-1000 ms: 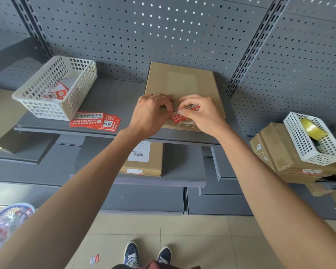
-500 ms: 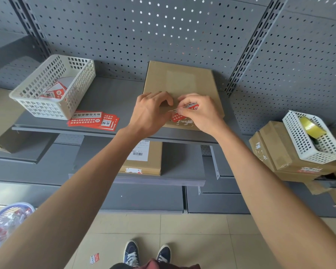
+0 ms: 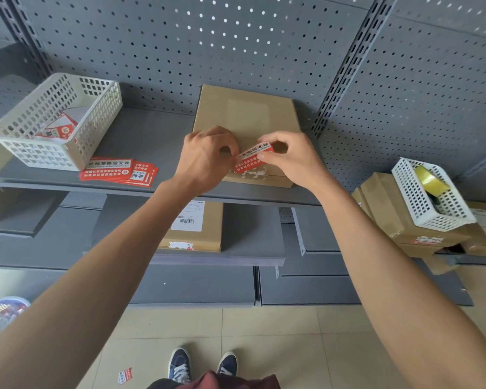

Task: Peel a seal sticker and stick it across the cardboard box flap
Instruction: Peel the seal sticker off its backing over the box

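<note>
From the head view, a flat cardboard box (image 3: 244, 122) lies on the grey shelf (image 3: 140, 141). Over the box's near edge, the left hand (image 3: 205, 158) and right hand (image 3: 292, 158) hold a red seal sticker (image 3: 253, 158) between them, fingers (image 3: 264, 155) pinched on either end. White torn residue (image 3: 250, 173) marks the box just below it. Left of the box lie a stack of red stickers (image 3: 118, 171) and a white basket (image 3: 53, 122).

Grey shelf (image 3: 157, 136) carries cardboard box (image 3: 244, 113), white basket (image 3: 56, 122), red sticker stack (image 3: 118, 171).
</note>
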### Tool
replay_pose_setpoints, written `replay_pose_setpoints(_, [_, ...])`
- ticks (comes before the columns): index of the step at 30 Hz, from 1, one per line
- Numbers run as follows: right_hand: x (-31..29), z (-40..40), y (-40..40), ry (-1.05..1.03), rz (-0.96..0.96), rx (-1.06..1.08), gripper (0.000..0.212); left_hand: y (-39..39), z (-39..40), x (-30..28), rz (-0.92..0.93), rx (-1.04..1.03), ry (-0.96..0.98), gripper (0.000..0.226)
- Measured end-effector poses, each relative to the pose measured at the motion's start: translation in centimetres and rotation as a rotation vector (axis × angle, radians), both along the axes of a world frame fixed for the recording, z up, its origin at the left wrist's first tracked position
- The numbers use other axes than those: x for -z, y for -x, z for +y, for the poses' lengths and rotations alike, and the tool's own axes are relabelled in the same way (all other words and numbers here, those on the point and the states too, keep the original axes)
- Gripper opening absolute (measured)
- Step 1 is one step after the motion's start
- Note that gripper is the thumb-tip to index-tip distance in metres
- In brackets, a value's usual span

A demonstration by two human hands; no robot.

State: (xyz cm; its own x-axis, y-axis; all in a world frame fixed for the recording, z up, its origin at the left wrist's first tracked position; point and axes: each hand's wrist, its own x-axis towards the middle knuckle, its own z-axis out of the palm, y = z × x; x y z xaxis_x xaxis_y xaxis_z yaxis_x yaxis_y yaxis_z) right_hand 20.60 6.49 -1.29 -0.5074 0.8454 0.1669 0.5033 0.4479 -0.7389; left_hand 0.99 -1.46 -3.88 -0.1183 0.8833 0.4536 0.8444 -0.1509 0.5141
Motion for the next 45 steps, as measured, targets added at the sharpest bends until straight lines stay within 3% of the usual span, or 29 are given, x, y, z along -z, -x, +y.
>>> replay_pose_setpoints(6, [0.2, 0.1, 0.0, 0.004, -0.009, 0.004, 0.013, -0.6, 0.1, -0.5, 0.062, -0.051, 0.068, 0.01])
replay_pose_setpoints(13, [0.0, 0.0, 0.0, 0.056, -0.004, -0.014, 0.011, -2.3, 0.6, -1.4, 0.109, -0.079, 0.157, 0.028])
replay_pose_setpoints(29, [0.0, 0.2, -0.3, 0.094, -0.031, -0.059, 0.007, -2.8, 0.5, -1.6, 0.064, -0.143, 0.167, 0.026])
replay_pose_setpoints(36, [1.0, -0.1, -1.2, 0.033, 0.098, 0.007, 0.033, -2.8, 0.5, -1.5, 0.065, -0.148, 0.171, 0.015])
replay_pose_setpoints(42, [1.7, -0.5, -1.8, -0.158, -0.005, 0.04, 0.009, -2.9, 0.5, -1.3, 0.051, -0.153, 0.165, 0.018])
replay_pose_setpoints(45, [1.6, -0.7, -1.8, -0.173, -0.035, 0.05, 0.007, -2.8, 0.4, -1.4, 0.051, -0.153, 0.17, 0.019])
